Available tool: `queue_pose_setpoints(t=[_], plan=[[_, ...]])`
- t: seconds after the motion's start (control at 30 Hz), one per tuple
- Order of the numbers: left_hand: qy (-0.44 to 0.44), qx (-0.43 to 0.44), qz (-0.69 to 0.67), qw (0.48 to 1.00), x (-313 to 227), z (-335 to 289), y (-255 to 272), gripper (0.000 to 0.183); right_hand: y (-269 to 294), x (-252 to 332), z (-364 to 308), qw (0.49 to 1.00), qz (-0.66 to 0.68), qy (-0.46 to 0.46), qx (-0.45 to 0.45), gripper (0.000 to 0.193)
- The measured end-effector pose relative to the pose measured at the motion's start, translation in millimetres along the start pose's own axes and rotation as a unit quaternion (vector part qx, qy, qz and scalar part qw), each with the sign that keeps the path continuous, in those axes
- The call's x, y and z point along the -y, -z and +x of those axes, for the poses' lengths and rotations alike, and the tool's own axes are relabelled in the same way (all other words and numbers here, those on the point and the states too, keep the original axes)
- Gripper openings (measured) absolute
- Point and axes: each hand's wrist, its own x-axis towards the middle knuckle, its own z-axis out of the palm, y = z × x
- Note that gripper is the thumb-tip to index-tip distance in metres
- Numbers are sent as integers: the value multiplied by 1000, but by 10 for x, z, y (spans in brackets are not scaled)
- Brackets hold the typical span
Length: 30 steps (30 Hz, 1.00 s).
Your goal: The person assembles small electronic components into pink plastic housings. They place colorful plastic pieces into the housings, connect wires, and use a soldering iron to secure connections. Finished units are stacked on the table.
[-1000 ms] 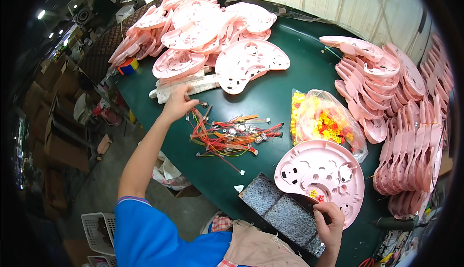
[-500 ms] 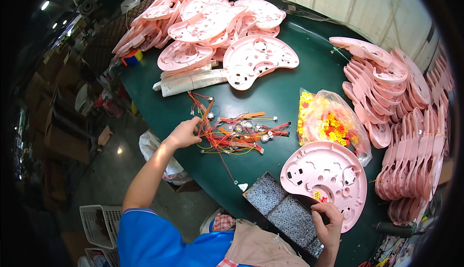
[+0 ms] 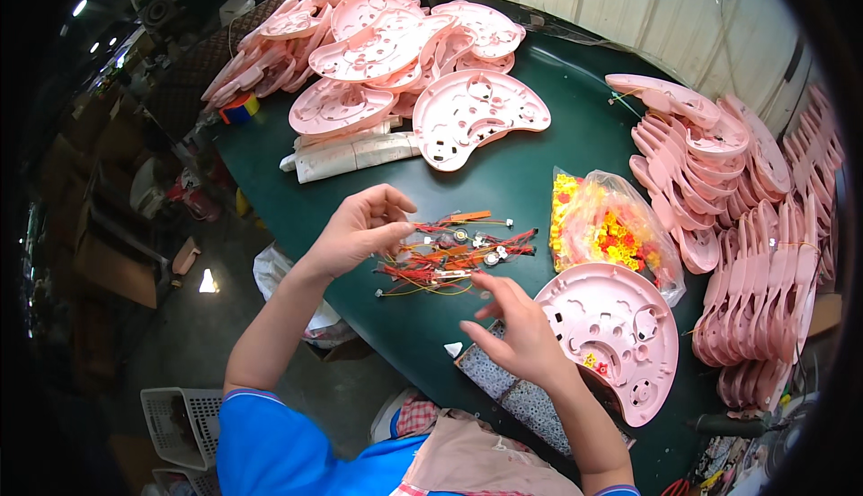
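Note:
A tangle of red, orange and yellow wires with small round parts and white connectors lies on the green table. My left hand is over its left end, fingers curled toward the thumb; what they hold, if anything, is hidden against the wires. On the near side of the tangle, my right hand hovers with thumb and fingers apart, holding nothing that shows. Just right of that hand rests a pink curved plastic shell with small yellow and red pieces in it. A divided tray of small metal parts lies partly beneath my right forearm.
Behind the shell sits a clear bag of yellow and red pieces. Pink shells are piled at the back left and stacked along the right. A white wrapped bundle lies by the back pile. White baskets stand on the floor.
My right hand has left the shell and tray and moved up and left toward the wires. My left hand has risen slightly to the right. Wires at the tangle's left end have shifted.

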Motion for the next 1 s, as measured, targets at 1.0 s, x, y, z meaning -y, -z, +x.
queue_pose_setpoints(t=[1.0], plan=[[-11, -178, 588, 789, 1950, -180, 558, 65, -116, -493, 157, 898, -409, -33, 159, 29]])
